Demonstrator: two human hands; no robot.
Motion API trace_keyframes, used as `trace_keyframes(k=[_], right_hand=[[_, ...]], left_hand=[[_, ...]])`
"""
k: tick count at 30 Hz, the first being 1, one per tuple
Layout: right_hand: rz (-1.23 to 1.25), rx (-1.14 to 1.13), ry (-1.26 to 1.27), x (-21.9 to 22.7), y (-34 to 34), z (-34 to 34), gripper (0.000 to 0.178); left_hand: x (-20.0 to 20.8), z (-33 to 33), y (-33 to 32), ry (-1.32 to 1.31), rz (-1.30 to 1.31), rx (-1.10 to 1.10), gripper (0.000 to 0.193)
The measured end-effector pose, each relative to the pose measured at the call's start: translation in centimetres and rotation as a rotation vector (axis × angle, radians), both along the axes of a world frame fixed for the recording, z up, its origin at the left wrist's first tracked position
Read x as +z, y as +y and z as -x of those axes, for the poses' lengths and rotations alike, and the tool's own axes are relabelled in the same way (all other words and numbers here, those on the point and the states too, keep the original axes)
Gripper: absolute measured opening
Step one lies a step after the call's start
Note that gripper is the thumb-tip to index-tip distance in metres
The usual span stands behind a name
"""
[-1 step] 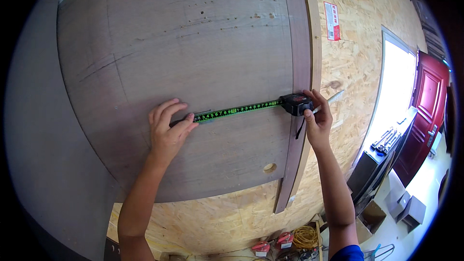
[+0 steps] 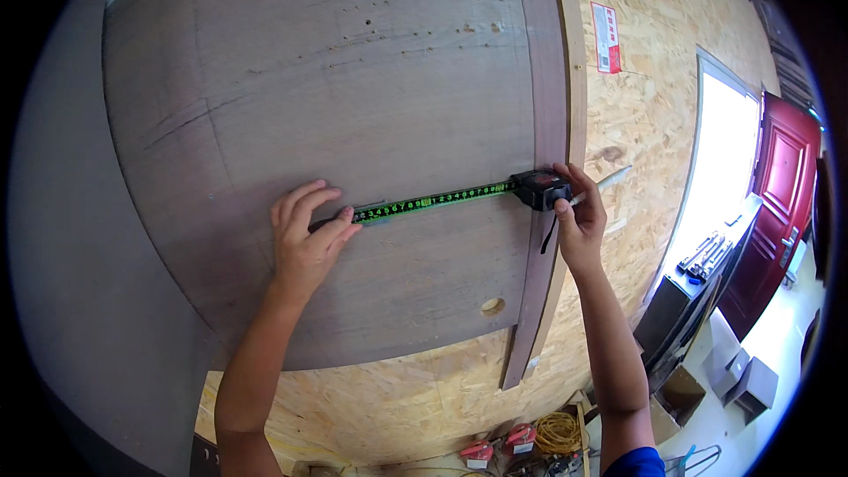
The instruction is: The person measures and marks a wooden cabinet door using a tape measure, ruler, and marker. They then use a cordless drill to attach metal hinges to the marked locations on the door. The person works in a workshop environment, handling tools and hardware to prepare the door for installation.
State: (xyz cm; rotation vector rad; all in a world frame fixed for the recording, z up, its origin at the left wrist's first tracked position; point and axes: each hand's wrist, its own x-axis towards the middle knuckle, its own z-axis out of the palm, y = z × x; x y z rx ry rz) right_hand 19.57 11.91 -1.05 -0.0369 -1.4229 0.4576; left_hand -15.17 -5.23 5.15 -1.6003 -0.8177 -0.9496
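Note:
A black tape measure with a green-marked blade is stretched across a grey-brown wooden panel. My left hand pinches the blade's free end against the panel between thumb and fingers. The case sits over a narrow upright strip at the panel's right side, gripped by the fingers and thumb of my right hand. A pale pen-like stick also pokes out from behind the right fingers. From the case hangs a dark wrist strap.
Particle board surrounds the panel, bearing a red-and-white label. A round hole lies low in the panel. To the right are a bright window and a red door. Below are red tools and a coiled yellow cord.

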Motion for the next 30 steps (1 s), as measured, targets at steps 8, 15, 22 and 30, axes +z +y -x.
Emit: trace_keyframes(k=[8, 15, 22, 30], right_hand=[[-0.284, -0.496, -0.024, 0.8, -0.8, -0.1, 0.044], [-0.548, -0.557, -0.028, 2.6, -1.4, 1.0, 0.047], [-0.522, -0.472, -0.052, 3.1, -1.4, 1.5, 0.065], [-0.547, -0.460, -0.216, 3.0, -2.0, 1.3, 0.073]], left_hand=[[-0.4, 0.3, 0.1, -0.013, 0.040, 0.020, 0.020], [-0.5, 0.5, 0.2, 0.005, 0.032, 0.012, 0.022], [-0.5, 0.4, 0.2, 0.001, 0.035, 0.012, 0.022], [-0.5, 0.6, 0.4, 0.012, 0.022, 0.002, 0.021]])
